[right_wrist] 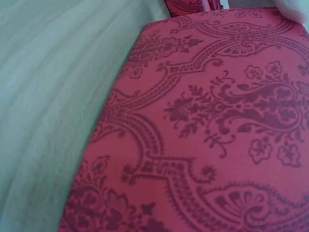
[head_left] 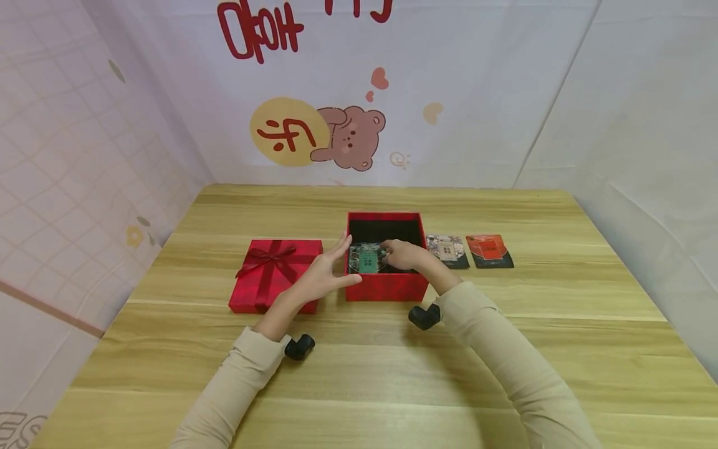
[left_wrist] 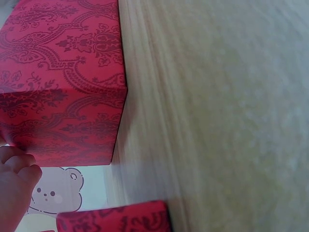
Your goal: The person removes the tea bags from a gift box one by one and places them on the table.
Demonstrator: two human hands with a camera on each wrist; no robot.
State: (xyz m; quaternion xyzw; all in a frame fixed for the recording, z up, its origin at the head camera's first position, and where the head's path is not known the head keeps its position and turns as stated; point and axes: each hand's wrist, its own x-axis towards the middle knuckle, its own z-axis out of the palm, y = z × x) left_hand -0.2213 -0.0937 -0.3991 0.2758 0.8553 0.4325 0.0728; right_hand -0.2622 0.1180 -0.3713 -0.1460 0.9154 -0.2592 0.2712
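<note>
A red patterned box (head_left: 387, 289) with a black inside stands uncovered in the middle of the table. Inside it, at the left, is a packet (head_left: 368, 262) with a green label. My right hand (head_left: 405, 255) reaches over the box's right side and pinches the packet's right edge; the fingertips are partly hidden. My left hand (head_left: 321, 278) is at the box's left side, thumb and fingers spread around the front left corner. In the left wrist view, its fingers (left_wrist: 19, 164) touch the box's side wall. The right wrist view mostly shows the box's patterned outside (right_wrist: 217, 111).
The red lid (head_left: 252, 287) with a dark red ribbon bow lies left of the box, close to the left forearm. Right of the box lie a packet with a pale label (head_left: 449, 251) and an orange-and-black packet (head_left: 490, 252). A printed cloth (head_left: 460, 81) hangs behind the table.
</note>
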